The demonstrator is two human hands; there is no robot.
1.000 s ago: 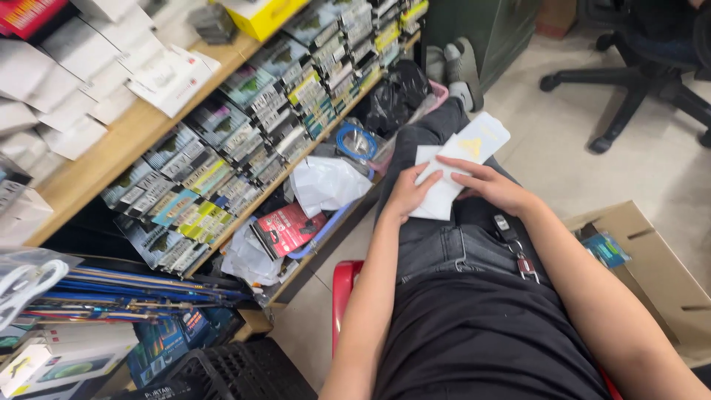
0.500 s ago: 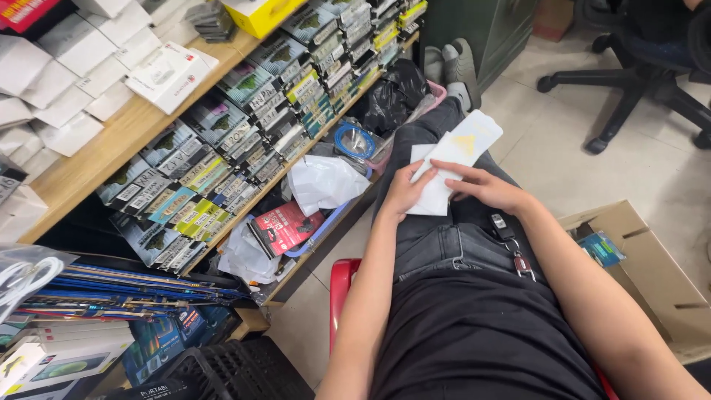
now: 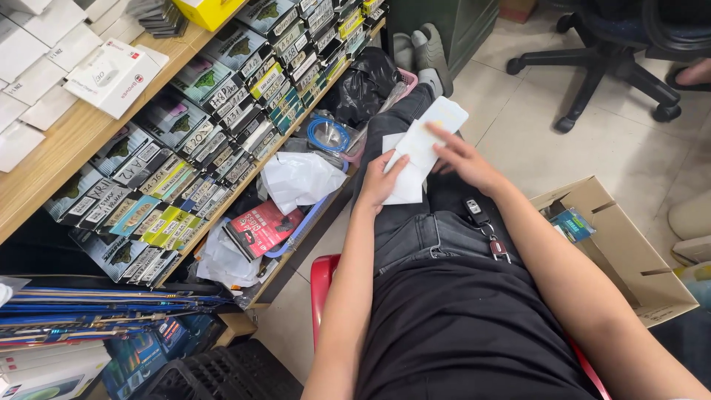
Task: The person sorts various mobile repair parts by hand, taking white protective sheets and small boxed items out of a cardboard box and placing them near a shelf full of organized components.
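Observation:
I sit on a red chair (image 3: 323,275) with my legs stretched out in dark trousers. On my left thigh lie white paper sheets (image 3: 415,152), one overlapping another. My left hand (image 3: 381,180) rests on the lower sheet with the thumb on its edge, pinning it to my leg. My right hand (image 3: 458,158) lies across the upper sheet with the fingers spread and the index finger pointing onto the paper. A car key with a ring (image 3: 483,222) hangs at my right hip.
A wooden shelf (image 3: 89,126) at the left holds rows of small boxed packs and white boxes. Below it sit a red packet (image 3: 261,226), white bags and a black bag (image 3: 363,81). An open cardboard box (image 3: 622,244) stands at the right; an office chair (image 3: 607,52) behind.
My view has shifted slightly. My right hand has slid a little up the sheets; my left hand stays on the lower sheet.

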